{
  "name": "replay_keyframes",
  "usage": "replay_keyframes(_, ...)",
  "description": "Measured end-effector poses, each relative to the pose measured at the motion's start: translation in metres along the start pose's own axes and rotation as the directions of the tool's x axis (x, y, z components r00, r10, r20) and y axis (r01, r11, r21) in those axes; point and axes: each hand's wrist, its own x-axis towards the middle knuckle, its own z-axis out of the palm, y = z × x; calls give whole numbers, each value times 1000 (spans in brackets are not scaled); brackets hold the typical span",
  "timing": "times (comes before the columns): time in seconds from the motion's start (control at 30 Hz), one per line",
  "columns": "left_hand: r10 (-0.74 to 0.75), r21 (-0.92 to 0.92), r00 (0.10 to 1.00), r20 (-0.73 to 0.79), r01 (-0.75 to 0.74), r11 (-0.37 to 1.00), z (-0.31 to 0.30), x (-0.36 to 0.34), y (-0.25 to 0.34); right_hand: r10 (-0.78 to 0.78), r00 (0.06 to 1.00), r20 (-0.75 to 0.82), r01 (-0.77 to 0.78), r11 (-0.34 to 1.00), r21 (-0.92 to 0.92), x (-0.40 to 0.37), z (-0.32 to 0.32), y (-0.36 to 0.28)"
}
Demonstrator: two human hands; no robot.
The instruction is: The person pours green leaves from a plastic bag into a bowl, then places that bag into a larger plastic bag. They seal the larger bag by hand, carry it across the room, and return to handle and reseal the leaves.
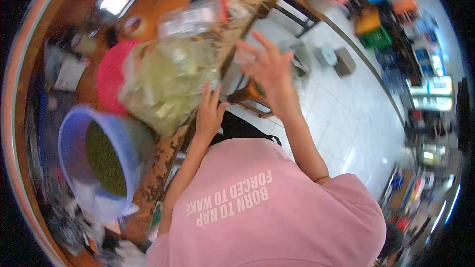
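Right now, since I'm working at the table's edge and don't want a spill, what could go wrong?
1. The plastic bag bulges at the table edge with only your left hand flat against it. Your right hand is open and off it, so it might slide off.
2. The blue tub close beside it could get knocked.

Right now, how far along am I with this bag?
The plastic bag looks full of pale green pieces. Your left hand touches its side; your right hand hovers open, empty. Left, probably: closing the bag, whose top is blurred, and the dark green contents of the blue tub.
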Motion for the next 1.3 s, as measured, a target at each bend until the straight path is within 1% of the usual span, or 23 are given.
replay_keyframes(0.03, -142, -361, 985, 102, 170, 917, 44, -3, -17, -154, 988, -7, 150, 967, -205, -8, -10, -8)
replay_keyframes(0.07, -255, -632, 933, 253, 359, 687, 88, -8, -36, -287, 958, 25, 273, 877, -396, -16, -14, -10)
replay_keyframes(0.1, -308, -763, 861, 405, 503, 405, 61, 10, 9, -398, 913, 92, 378, 737, -561, -22, -15, -8)
replay_keyframes(0.17, -385, -742, 636, 669, 590, -317, -1, 48, 110, -135, 876, 463, 469, 19, -883, -36, -30, 42)
replay_keyframes(0.2, -401, -723, 604, 689, 527, -447, -16, 63, 111, -117, 908, 403, 412, 72, -908, -41, -48, 53)
replay_keyframes(0.23, 122, -642, 838, 531, 492, -589, -26, 66, 65, -92, 932, 351, 360, 123, -925, -41, -71, 58)
replay_keyframes(0.27, -227, -891, 918, 325, 217, -398, -49, 85, 98, -70, 950, 304, 311, 175, -934, -38, -103, 71)
replay_keyframes(0.3, -491, -996, 871, 7, -40, -85, -75, 102, 136, -67, 995, 78, 97, 354, -930, -37, -154, 88)
replay_keyframes(0.33, -382, -992, 916, -126, -110, 65, -90, 105, 131, -60, 987, -151, -96, 535, -839, -37, -205, 104)
replay_keyframes(0.37, -251, -960, 937, -244, -196, 202, -100, 108, 123, -255, 929, -267, -111, 498, -860, -31, -241, 102)
replay_keyframes(0.47, -383, -898, 899, -211, -23, 440, -60, 120, 122, -361, 892, -273, -172, 287, -942, -14, -332, 108)
replay_keyframes(0.53, -250, -521, 967, 42, 234, 821, 3, 113, 113, -73, 915, -397, -382, 158, -910, -4, -374, 154)
replay_keyframes(0.57, -486, -793, 846, 220, 445, 416, 45, 106, 120, 70, 883, -465, -469, 68, -881, -9, -394, 190)
replay_keyframes(0.6, -535, -744, 777, 332, 565, 358, 87, 96, 110, 160, 942, -295, -294, -25, -955, -23, -414, 261)
replay_keyframes(0.63, -599, -477, 642, 479, 763, 436, 142, 85, 76, 259, 959, -118, -95, -97, -991, -30, -421, 316)
replay_keyframes(0.67, -586, -170, 798, 141, 602, 780, 198, 58, 71, 537, 833, 131, 44, 172, -984, -25, -399, 297)
replay_keyframes(0.73, -218, 98, 970, 110, 208, 973, 265, 16, 30, 604, 686, 406, 22, 540, -841, -1, -376, 244)
replay_keyframes(0.8, -378, -42, 910, 169, 389, 920, 269, 13, 42, 455, 830, 324, -111, 702, -703, 8, -381, 228)
replay_keyframes(0.87, -464, -47, 866, 189, 480, 876, 270, 8, 46, 509, 845, -167, -259, 116, -959, -8, -449, 290)
replay_keyframes(0.93, -476, 71, 866, 150, 471, 879, 262, 3, 31, 39, 932, -360, -354, -111, -929, -21, -433, 216)
replay_keyframes(1.03, -574, -15, 817, 56, 575, 818, 244, 7, 43, -104, 912, -397, -411, -254, -876, -32, -469, 237)
replay_keyframes(1.23, -584, -106, 788, 193, 609, 786, 241, 2, 57, 39, 648, -761, -671, -444, -594, -19, -466, 268)
replay_keyframes(1.3, -568, -91, 784, 249, 603, 792, 240, 7, 61, 240, 636, -733, -674, -289, -680, -18, -495, 258)
